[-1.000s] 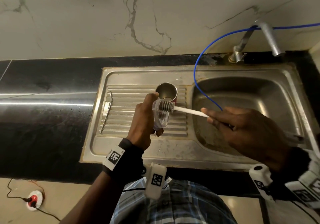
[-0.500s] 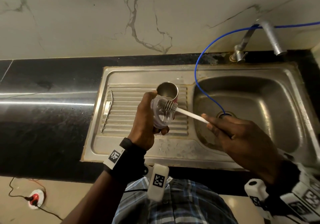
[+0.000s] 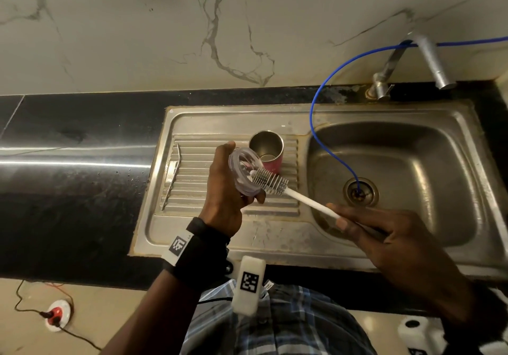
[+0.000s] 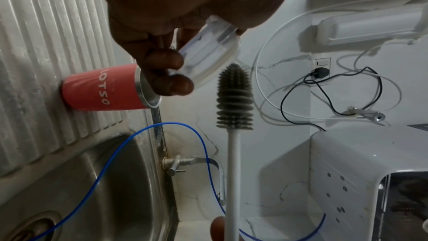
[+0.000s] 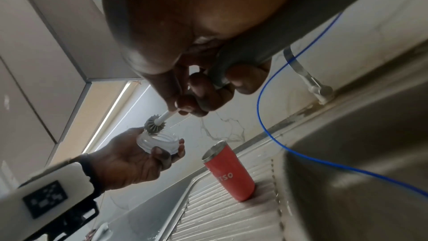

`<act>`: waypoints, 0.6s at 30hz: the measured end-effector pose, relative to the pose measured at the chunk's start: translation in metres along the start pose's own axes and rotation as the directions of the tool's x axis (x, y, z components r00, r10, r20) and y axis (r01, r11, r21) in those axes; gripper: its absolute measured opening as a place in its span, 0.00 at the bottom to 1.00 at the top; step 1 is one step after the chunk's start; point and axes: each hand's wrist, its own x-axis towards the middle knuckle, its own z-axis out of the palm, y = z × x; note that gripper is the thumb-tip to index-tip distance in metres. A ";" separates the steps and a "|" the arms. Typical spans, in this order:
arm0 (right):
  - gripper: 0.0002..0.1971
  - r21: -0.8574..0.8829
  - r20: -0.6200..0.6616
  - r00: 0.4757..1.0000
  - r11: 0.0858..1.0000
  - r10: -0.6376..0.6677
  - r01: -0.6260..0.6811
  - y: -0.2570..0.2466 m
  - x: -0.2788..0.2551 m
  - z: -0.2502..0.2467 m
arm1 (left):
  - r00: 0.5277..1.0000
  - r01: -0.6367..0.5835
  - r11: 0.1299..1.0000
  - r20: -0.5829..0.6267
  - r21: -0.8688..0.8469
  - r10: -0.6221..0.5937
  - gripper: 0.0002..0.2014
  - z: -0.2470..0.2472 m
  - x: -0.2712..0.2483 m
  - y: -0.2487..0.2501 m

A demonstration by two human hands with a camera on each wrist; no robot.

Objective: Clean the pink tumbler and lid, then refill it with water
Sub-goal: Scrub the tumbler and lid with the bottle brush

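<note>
Pinched between curled fingertips and thumb, the clear plastic lid (image 3: pixel 245 171) sits tilted in the left hand (image 3: pixel 225 189) at centre frame, its open side turned toward the brush; the right hand (image 3: pixel 384 233), lower right, closes its grip around the white handle of the bottle brush (image 3: pixel 270 181), whose grey ribbed bristle head lies against the lid's rim. To scrub well, I would keep the lid steady by its edge, work the soft bristles round the inside threads and groove, and turn the lid a little at a time so that no part is missed. Just behind, the pink tumbler (image 3: pixel 268 151) stands upright and open on the ridged steel drainboard (image 3: pixel 192 162), its inside bare metal. Farther right a thin blue tube (image 3: pixel 312 107) runs into the sink (image 3: pixel 412 140) drain.
</note>
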 end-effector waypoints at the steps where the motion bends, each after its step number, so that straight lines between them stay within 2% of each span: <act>1: 0.19 0.033 -0.009 1.000 0.999 -0.013 0.013 -0.001 -0.002 0.003 | 1.000 0.009 1.000 -0.008 0.005 -0.009 0.32 -0.001 0.000 0.000; 7: 0.21 0.011 -0.089 0.993 0.997 -0.080 0.081 0.004 -0.005 0.032 | 0.999 0.012 0.999 -0.050 0.050 -0.010 0.25 0.003 -0.002 -0.008; 14: 0.24 -0.091 -0.103 0.982 0.985 -0.156 0.147 -0.009 0.009 0.048 | 0.994 0.017 0.995 -0.109 0.094 -0.007 0.38 0.027 -0.002 -0.017; 18: 0.25 -0.094 -0.097 0.978 0.980 -0.185 0.176 -0.008 0.001 0.055 | 0.984 -0.024 1.000 -0.179 0.004 0.025 0.43 0.023 0.008 -0.002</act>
